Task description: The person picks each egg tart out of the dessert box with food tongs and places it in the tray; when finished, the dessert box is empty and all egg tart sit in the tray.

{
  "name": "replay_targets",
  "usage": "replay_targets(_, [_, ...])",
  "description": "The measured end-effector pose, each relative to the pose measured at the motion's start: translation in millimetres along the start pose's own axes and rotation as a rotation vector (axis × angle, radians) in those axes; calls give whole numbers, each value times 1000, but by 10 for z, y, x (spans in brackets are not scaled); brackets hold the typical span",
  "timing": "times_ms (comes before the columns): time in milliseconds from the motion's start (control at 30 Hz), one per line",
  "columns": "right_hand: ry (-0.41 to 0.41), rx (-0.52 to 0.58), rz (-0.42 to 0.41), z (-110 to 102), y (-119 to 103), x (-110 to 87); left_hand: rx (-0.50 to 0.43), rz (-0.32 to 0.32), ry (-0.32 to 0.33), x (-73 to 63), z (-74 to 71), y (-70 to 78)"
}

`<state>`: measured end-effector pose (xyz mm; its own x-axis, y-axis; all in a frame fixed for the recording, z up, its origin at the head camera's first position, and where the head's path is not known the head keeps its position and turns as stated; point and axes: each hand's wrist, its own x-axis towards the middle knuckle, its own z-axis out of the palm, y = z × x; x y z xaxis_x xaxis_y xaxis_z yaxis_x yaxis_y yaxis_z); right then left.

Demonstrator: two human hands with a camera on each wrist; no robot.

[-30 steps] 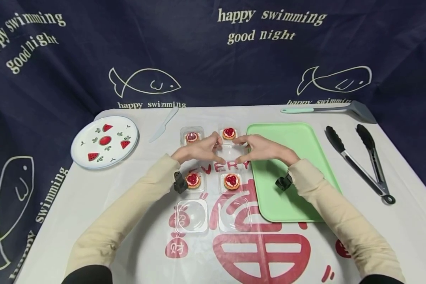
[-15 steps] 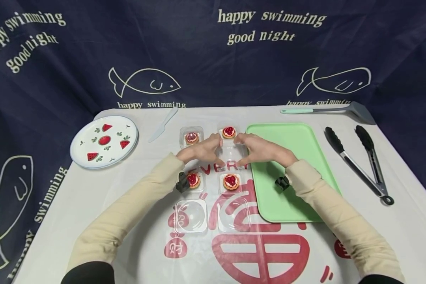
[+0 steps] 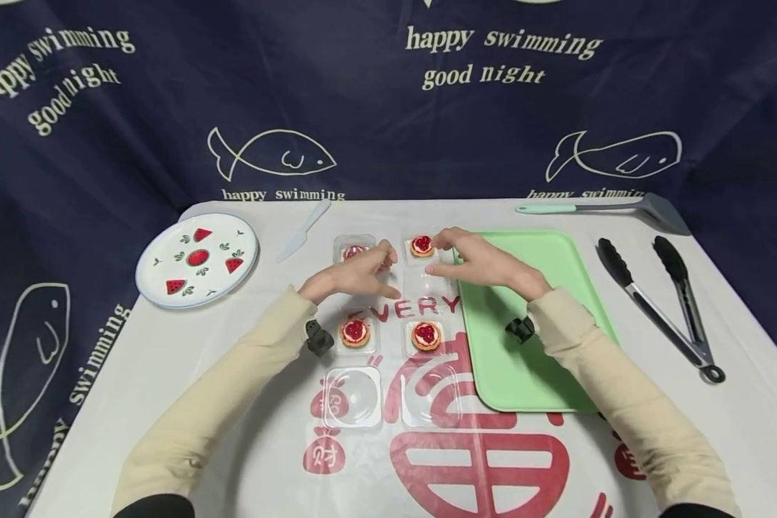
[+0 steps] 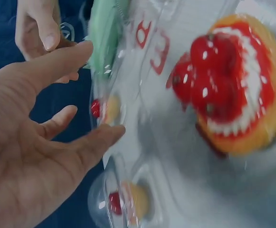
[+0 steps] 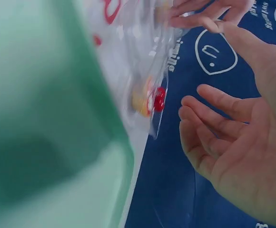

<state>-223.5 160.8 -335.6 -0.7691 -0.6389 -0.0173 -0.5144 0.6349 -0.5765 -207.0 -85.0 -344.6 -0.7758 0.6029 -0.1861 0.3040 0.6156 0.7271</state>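
Note:
My left hand (image 3: pixel 359 277) hovers with relaxed, spread fingers close to the back left clear plastic box (image 4: pixel 145 209), whose tart (image 4: pixel 135 199) is partly hidden behind the hand in the head view. My right hand (image 3: pixel 482 262) hangs beside the back right tart (image 3: pixel 421 246), over the left edge of a green tray (image 3: pixel 531 360), fingers loosely bent and nothing held. That tart sits in a clear box with its lid (image 3: pixel 423 283) lying towards me. Nearer stand a front left tart (image 3: pixel 355 333) and a front right tart (image 3: pixel 425 336), red-topped, in boxes with lids folded open.
The open lids, left lid (image 3: pixel 352 397) and right lid (image 3: pixel 431 397), lie flat at the front. A plate (image 3: pixel 162 248) with fruit patterns and a pale knife (image 3: pixel 303 232) are at the left. Black-tipped tongs (image 3: pixel 667 324) and a spatula (image 3: pixel 663 214) lie at the right.
My hands have drawn apart: the left has shifted slightly left, the right has moved up and right. The tarts and boxes stay put; the head view has tilted a little.

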Motion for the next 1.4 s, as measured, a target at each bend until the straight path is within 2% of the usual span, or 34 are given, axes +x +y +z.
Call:
replay_targets(100, [15,60,5,-13,-48,65,-97,54,89,-59,-71,-66])
replay_targets(233, [30,144,6,-13,-108,172,-154,112,255,-107,-156,-197])
replay_targets(333, [27,212,10,-3,-141,269,-165,87,352,-129,-204,-329])
replay_targets(433, [16,272,11,16,-178,380,-204,16,396,-143,-232,-472])
replay_targets(600, [4,330,10,70,-230,586,-323,-82,396,-165,-235,-657])
replay_targets(767, [-22,318,19,156,-289,761,-394,-114,368,-171,-201,-773])
replay_targets(867, [-42,270,7,215,-324,852,-398,-125,342,-160,-167,-824])
replay_targets(1133, [-157,108,40,323,-368,1071,-310,-133,342,-128,-94,-841])
replay_targets(1267, [-212,24,28,362,-363,1193,-249,-124,351,-101,-79,-830])
replay_targets(1400, [-244,-43,19,371,-345,1304,-149,-97,346,-74,-85,-832])
